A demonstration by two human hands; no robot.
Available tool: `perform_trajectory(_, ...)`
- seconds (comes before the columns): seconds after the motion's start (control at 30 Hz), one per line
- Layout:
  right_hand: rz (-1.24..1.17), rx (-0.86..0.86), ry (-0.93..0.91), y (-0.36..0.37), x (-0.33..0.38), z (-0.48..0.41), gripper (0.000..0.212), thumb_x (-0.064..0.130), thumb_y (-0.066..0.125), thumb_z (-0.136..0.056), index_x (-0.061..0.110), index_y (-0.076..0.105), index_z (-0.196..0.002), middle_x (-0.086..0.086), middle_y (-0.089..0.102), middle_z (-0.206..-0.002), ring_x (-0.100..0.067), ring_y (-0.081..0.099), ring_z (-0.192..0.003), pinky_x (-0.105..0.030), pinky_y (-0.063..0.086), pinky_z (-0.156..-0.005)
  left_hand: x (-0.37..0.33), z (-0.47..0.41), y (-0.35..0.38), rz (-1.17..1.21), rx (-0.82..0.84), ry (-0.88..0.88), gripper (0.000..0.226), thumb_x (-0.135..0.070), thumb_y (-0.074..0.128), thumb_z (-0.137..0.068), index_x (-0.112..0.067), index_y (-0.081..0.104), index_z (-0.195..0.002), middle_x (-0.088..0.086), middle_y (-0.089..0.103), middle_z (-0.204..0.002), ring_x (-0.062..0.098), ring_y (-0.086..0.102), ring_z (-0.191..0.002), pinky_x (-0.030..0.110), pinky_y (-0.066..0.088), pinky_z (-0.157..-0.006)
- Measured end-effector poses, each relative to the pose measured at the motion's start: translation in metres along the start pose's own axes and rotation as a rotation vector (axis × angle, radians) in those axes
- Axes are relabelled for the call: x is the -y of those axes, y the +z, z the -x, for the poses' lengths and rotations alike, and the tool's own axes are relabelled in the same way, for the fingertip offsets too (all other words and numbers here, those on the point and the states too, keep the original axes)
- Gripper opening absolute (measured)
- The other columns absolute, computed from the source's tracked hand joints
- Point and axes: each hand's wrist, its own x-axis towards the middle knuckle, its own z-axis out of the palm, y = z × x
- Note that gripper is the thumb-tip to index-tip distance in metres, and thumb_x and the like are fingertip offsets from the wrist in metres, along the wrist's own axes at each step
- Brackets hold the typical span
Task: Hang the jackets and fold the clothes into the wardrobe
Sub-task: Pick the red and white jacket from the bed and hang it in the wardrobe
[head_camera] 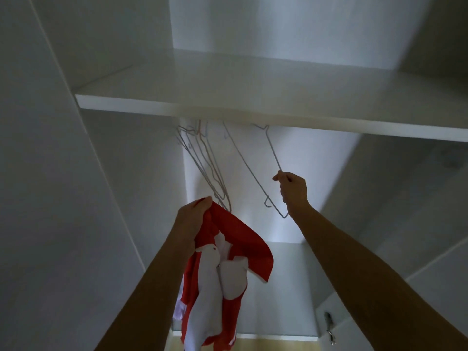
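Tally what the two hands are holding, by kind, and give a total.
jacket: 1, red and white, gripped by the left hand
hanger: 1, thin wire, pinched by the right hand
Total: 2

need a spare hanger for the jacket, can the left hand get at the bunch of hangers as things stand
Reach yes, grasp probably not: the left hand sits right by the bunch of hangers with nothing between, but it grips the red jacket.
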Motion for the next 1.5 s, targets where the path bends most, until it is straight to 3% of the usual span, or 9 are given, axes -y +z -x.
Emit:
perform_trajectory(0.27,-0.008,-0.038,0.094,-0.083,-0.036,0.041,0.032,0.023,0.053,-0.095,0.015,0.061,-0.065,0.006,0.035,-0.045,-0.004,0.030,-0.038,-0.019,0.028,-0.044,0.018,0.027,0.049,0.009,0.007,0.008,0.017,-0.029,0.061,-0.091,-0.012,0.065,-0.093,0.011,0.066,-0.083,0.026,0.065,-0.077,0.038,0.054,-0.074)
perform_trajectory(0.4,0.029,-0.080,0.133,-0.131,-0.070,0.079,0.038,0.021,0.055,-0.093,0.011,0.045,-0.057,-0.005,0.032,-0.052,-0.013,0.029,-0.047,-0.022,0.026,-0.050,0.031,0.054,0.077,0.015,0.020,0.010,0.013,-0.027,0.063,-0.089,-0.014,0.064,-0.088,0.011,0.067,-0.081,0.028,0.066,-0.075,0.042,0.055,-0.080)
perform_trajectory(0.5,0.057,-0.126,0.132,-0.170,-0.099,0.127,0.040,0.019,0.055,-0.093,0.017,0.037,-0.057,0.001,0.030,-0.051,-0.011,0.028,-0.049,-0.023,0.025,-0.050,0.038,0.075,0.099,0.005,0.031,0.023,0.015,-0.027,0.062,-0.090,-0.011,0.064,-0.090,0.013,0.066,-0.087,0.033,0.065,-0.087,0.048,0.052,-0.090)
perform_trajectory(0.57,0.062,-0.129,0.126,-0.194,-0.122,0.162,0.041,0.017,0.056,-0.093,0.018,0.039,-0.055,0.009,0.033,-0.047,-0.009,0.032,-0.047,-0.020,0.029,-0.046,0.041,0.089,0.113,0.011,0.035,0.027,0.015,-0.028,0.062,-0.090,-0.013,0.064,-0.090,0.012,0.066,-0.089,0.035,0.064,-0.094,0.049,0.050,-0.092)
perform_trajectory(0.77,-0.018,-0.124,0.156,-0.223,-0.115,0.162,0.020,0.017,0.062,-0.090,0.011,0.056,-0.073,-0.002,0.050,-0.061,-0.012,0.044,-0.053,-0.021,0.038,-0.049,0.062,0.128,0.142,-0.034,0.039,0.036,0.024,-0.031,0.062,-0.090,-0.009,0.063,-0.100,0.012,0.065,-0.089,0.037,0.063,-0.097,0.050,0.049,-0.093)
perform_trajectory(1.0,-0.085,-0.229,0.111,-0.263,-0.124,0.188,0.041,0.024,0.050,-0.098,0.011,0.064,-0.061,0.013,0.050,-0.042,-0.010,0.041,-0.046,-0.016,0.032,-0.044,0.085,0.157,0.151,-0.085,0.054,0.017,0.026,-0.032,0.063,-0.089,-0.008,0.062,-0.100,0.014,0.064,-0.094,0.032,0.062,-0.093,0.047,0.051,-0.090)
perform_trajectory(1.13,-0.216,-0.280,0.014,-0.291,-0.100,0.202,0.044,0.024,0.047,-0.099,0.005,0.063,-0.063,0.012,0.046,-0.039,0.001,0.040,-0.040,-0.016,0.033,-0.047,0.092,0.171,0.162,-0.115,0.103,0.012,0.022,-0.033,0.060,-0.091,-0.011,0.061,-0.091,0.012,0.063,-0.088,0.027,0.062,-0.082,0.041,0.052,-0.081)
perform_trajectory(1.23,-0.363,-0.274,-0.031,-0.302,-0.069,0.212,0.047,0.026,0.044,-0.100,0.008,0.061,-0.059,0.009,0.041,-0.039,-0.004,0.034,-0.037,-0.017,0.029,-0.041,0.099,0.179,0.167,-0.140,0.124,0.004,0.023,-0.033,0.060,-0.091,-0.010,0.060,-0.095,0.012,0.062,-0.091,0.029,0.061,-0.087,0.044,0.051,-0.087)
perform_trajectory(1.5,-1.000,-0.103,-0.049,-0.289,-0.004,0.225,0.058,0.027,0.040,-0.101,0.025,0.046,-0.043,0.008,0.033,-0.042,-0.005,0.023,-0.034,-0.018,0.018,-0.035,0.099,0.197,0.170,-0.171,0.173,0.002,0.023,-0.033,0.059,-0.092,-0.010,0.062,-0.090,0.014,0.064,-0.088,0.029,0.063,-0.081,0.040,0.053,-0.077)
